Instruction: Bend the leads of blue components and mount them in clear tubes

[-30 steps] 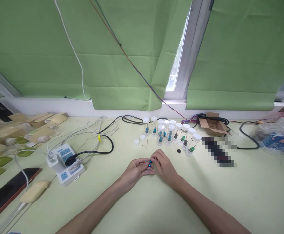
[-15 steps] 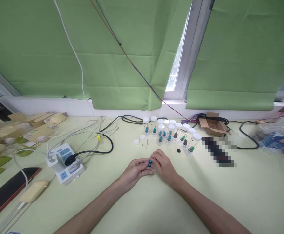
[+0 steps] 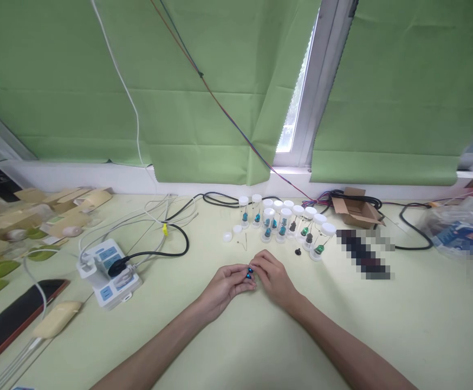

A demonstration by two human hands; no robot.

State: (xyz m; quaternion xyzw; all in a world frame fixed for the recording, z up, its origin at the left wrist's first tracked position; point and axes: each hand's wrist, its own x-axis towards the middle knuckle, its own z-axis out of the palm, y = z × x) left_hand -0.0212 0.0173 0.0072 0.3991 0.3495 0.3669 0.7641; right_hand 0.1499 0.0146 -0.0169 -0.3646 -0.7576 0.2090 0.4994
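A small shiny blue metallic piece (image 3: 248,275) sits between my two hands, above the table. My left hand (image 3: 226,287) pinches it with thumb and fingers from the left side. From the right, the fingertips of my right hand (image 3: 272,279) close on the same piece, near its upper end. My fingers cover part of it, so its full shape is hidden. Just beyond my hands lie a thin wire-like pin (image 3: 246,241) and two white caps, the nearer one a round white cap (image 3: 227,236). A small dark part (image 3: 298,252) rests to the right.
Several clear tubes with white lids (image 3: 282,233) stand behind my hands, holding blue, green and brown pieces. An open cardboard box (image 3: 357,210) is at the back right. On the left are a power strip (image 3: 108,271), tangled cables and a dark phone-like slab (image 3: 12,322).
Both hands keep almost the same pose around the blue piece. The whole view has shifted very slightly; nothing else has visibly moved.
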